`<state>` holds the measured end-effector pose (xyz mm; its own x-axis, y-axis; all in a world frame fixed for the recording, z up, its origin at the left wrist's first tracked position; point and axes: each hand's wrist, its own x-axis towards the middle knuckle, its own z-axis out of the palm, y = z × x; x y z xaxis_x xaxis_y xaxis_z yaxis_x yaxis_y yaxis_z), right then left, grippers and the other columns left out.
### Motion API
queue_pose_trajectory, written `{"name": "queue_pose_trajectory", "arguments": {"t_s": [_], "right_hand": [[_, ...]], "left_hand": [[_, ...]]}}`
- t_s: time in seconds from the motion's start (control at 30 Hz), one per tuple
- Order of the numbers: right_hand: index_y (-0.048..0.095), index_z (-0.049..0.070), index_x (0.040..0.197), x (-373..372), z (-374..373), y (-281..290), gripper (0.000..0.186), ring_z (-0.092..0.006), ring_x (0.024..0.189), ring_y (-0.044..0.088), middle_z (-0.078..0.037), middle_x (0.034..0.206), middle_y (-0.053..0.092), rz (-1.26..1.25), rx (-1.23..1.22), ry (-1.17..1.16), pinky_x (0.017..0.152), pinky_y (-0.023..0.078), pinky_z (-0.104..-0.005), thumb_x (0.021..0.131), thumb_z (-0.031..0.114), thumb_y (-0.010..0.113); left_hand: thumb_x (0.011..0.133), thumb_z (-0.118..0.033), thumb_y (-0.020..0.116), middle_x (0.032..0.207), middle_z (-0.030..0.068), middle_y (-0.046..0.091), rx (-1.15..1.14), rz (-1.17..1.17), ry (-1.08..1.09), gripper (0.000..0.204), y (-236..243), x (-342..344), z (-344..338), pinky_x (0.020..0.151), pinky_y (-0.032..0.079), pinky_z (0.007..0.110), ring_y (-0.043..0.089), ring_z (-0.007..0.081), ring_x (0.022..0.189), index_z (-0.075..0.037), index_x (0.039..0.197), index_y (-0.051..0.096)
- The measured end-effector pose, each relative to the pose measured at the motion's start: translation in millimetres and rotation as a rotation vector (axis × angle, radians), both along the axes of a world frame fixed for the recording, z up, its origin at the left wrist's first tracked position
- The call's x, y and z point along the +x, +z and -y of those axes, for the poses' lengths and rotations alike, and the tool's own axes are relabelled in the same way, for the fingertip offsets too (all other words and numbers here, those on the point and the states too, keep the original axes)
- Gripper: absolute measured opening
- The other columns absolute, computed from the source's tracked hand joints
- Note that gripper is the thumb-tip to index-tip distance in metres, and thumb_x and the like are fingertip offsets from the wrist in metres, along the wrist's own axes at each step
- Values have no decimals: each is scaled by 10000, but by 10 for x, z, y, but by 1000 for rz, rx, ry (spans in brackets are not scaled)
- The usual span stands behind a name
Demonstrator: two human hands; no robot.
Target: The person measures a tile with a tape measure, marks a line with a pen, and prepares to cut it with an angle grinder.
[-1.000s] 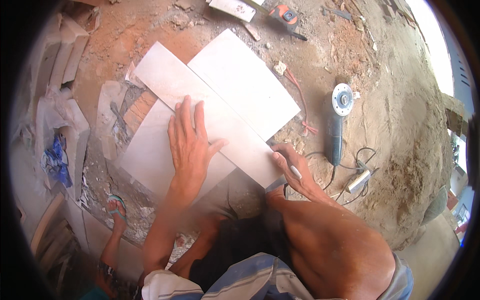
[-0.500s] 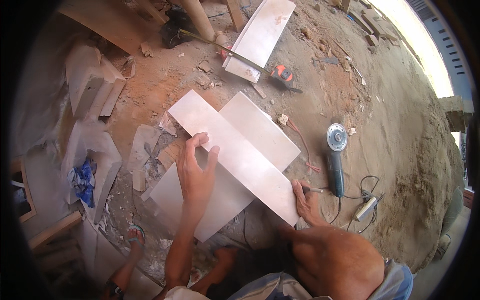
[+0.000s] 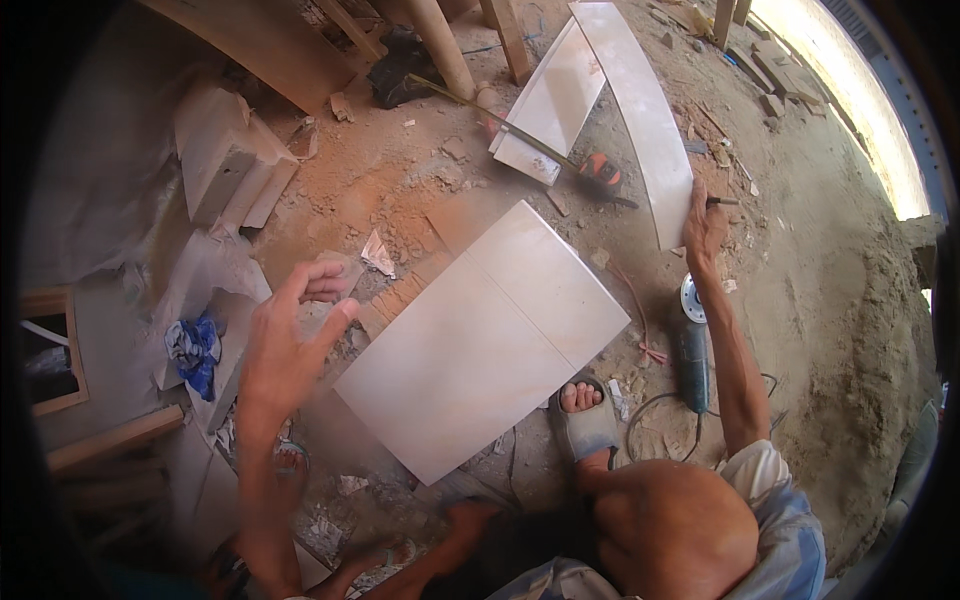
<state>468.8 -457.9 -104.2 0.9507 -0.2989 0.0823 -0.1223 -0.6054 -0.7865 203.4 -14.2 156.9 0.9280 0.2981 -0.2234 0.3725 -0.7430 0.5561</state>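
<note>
Here we looked down on a dirt ground (image 3: 385, 190) strewn with rubble. Across its middle we saw a large pale tile (image 3: 470, 370) lying flat, crossed by a thin dark line; whether that line was drawn or cut, we could not tell. Farther out and to the right we followed a long pale strip (image 3: 640, 125), its far end close by a pair of stacked strips (image 3: 555, 100); whether it rested on them or hung above, we could not tell. To the right of the tile we found an angle grinder (image 3: 693, 355), partly covered from us by the right forearm.

As for the hands, we saw the left grip (image 3: 272, 345) hanging empty to the left of the tile, fingers loosely bent and thumb well apart from them. The right grip (image 3: 706, 235) was closed on the edge of the long strip at its near end, with a dark pen-like stick (image 3: 722, 201) jutting out from among its fingers.

Smaller again, we made out crumpled blue plastic (image 3: 195, 355), its print too blurred to read, and an orange-and-black tape measure (image 3: 601, 172), its markings too small for us.
</note>
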Motion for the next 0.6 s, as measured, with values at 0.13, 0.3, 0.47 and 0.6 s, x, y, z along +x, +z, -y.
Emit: {"name": "queue_pose_trajectory", "arguments": {"t_s": [0.13,0.3,0.47,0.6], "right_hand": [[749,-18,968,1168,499,-89,597,-261,697,620,-166,760,680,91,-259,-79,665,479,-456,1105,530,557],[763,-54,977,1310,-125,-1055,806,-374,858,755,-250,879,761,-5,-323,2,776,530,-530,1061,697,481],[755,-111,1010,2156,845,-1114,1001,-366,892,760,-277,881,747,-319,-554,-2,783,546,-524,995,836,431],[745,-88,1076,2312,958,-1512,937,-341,932,757,-255,945,757,-248,-566,59,831,547,-499,1024,791,423]], "left_hand": [[975,-217,780,1185,176,763,-64,-69,10,454,20,7,-128,1019,540,396,722,273,1104,14,1341,644],[996,-244,761,1175,176,762,-27,-286,129,446,206,-548,-567,1002,550,385,727,247,1100,23,1334,646],[1046,-290,718,1200,146,746,-206,-493,210,431,-256,-867,-665,995,546,378,698,228,1130,-1,1359,655],[1056,-325,701,1248,185,745,-300,-620,268,448,-751,-1583,-643,1003,551,393,700,265,1166,-2,1362,653]]}}
